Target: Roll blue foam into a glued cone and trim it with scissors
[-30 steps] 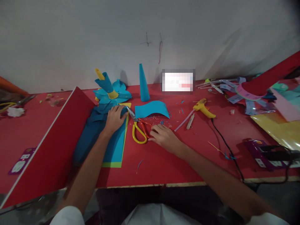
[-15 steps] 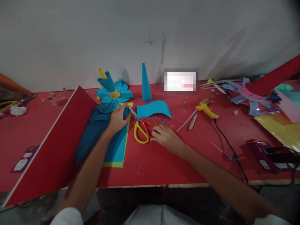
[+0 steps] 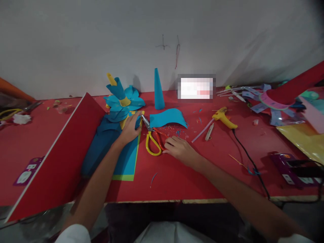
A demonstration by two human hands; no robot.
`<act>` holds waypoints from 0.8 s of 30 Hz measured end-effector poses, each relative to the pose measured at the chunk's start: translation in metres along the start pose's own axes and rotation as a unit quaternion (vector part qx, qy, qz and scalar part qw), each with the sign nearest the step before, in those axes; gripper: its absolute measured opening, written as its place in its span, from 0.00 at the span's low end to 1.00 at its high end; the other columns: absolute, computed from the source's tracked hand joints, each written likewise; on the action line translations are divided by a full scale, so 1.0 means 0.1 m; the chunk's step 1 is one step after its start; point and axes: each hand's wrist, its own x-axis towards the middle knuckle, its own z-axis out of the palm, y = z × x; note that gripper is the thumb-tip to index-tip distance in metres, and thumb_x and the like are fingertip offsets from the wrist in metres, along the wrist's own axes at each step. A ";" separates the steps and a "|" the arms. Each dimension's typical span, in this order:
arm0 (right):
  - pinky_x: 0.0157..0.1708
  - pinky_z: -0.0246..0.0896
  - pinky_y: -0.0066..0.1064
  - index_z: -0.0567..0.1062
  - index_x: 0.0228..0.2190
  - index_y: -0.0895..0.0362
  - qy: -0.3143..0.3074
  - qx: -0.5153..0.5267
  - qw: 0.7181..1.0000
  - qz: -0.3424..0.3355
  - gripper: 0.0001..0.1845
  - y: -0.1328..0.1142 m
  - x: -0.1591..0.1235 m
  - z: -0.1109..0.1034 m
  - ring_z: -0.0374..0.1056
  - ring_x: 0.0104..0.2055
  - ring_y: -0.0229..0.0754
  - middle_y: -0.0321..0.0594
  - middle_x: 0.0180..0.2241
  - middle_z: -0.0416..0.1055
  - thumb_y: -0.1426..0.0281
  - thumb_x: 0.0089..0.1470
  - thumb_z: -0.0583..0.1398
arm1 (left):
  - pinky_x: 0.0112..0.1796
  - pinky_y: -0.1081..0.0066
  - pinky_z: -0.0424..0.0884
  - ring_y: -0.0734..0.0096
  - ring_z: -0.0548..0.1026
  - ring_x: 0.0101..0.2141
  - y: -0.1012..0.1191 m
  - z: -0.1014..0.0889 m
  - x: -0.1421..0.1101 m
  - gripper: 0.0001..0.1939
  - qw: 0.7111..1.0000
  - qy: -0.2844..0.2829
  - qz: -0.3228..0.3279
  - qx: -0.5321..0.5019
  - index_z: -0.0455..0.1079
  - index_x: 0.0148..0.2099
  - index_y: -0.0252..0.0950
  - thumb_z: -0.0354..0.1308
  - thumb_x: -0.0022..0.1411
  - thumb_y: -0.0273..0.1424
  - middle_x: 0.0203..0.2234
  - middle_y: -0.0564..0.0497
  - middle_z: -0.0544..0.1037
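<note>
My left hand (image 3: 130, 130) lies on a blue paper sheet (image 3: 125, 158) that rests on a yellow-green sheet. Its fingers are pressed together on the blue sheet's far corner, right beside a blue paper flower (image 3: 124, 101) with a yellow centre. My right hand (image 3: 178, 148) rests on the red table (image 3: 177, 179), its fingers curled on the red handle loop of the scissors (image 3: 153, 141). The scissors have one yellow and one red handle, and their blades point toward my left hand. A curved blue paper piece (image 3: 168, 118) lies just beyond the scissors.
A blue paper cone (image 3: 159, 91) stands by the wall. A yellow glue gun (image 3: 222, 118) with a black cord and glue sticks (image 3: 209, 131) lie to the right. A tilted red board (image 3: 58, 155) stands on the left. A purple power strip (image 3: 291, 165) and paper clutter (image 3: 273, 101) fill the right.
My left hand has slid a little farther toward the flower and lifted the blue sheet's corner, baring some yellow beneath. My right hand has stayed at the scissors.
</note>
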 end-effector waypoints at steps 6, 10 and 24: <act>0.41 0.61 0.36 0.76 0.37 0.57 -0.005 -0.009 1.000 0.004 0.12 -0.01 0.01 0.00 0.66 0.40 0.46 0.43 0.37 0.73 0.62 0.70 0.61 | 0.69 0.52 0.63 0.53 0.66 0.69 0.02 -0.01 0.01 0.42 1.000 -0.009 -0.011 -0.006 0.56 0.75 0.37 0.54 0.59 0.25 0.69 0.41 0.69; 0.41 0.61 0.36 0.76 0.36 0.57 -0.008 0.006 1.000 0.012 0.12 -0.01 0.00 0.02 0.66 0.40 0.46 0.43 0.37 0.72 0.63 0.70 0.61 | 0.69 0.50 0.62 0.51 0.64 0.70 0.04 -0.04 0.00 0.41 0.999 -0.035 -0.015 -0.008 0.55 0.76 0.36 0.54 0.60 0.26 0.71 0.40 0.67; 0.42 0.62 0.36 0.75 0.36 0.58 0.013 0.025 1.000 0.011 0.12 0.01 0.01 0.01 0.66 0.40 0.46 0.43 0.37 0.72 0.63 0.70 0.60 | 0.72 0.49 0.56 0.52 0.64 0.70 0.17 -0.06 0.04 0.43 0.999 -0.039 0.008 -0.002 0.61 0.73 0.36 0.53 0.54 0.22 0.69 0.41 0.69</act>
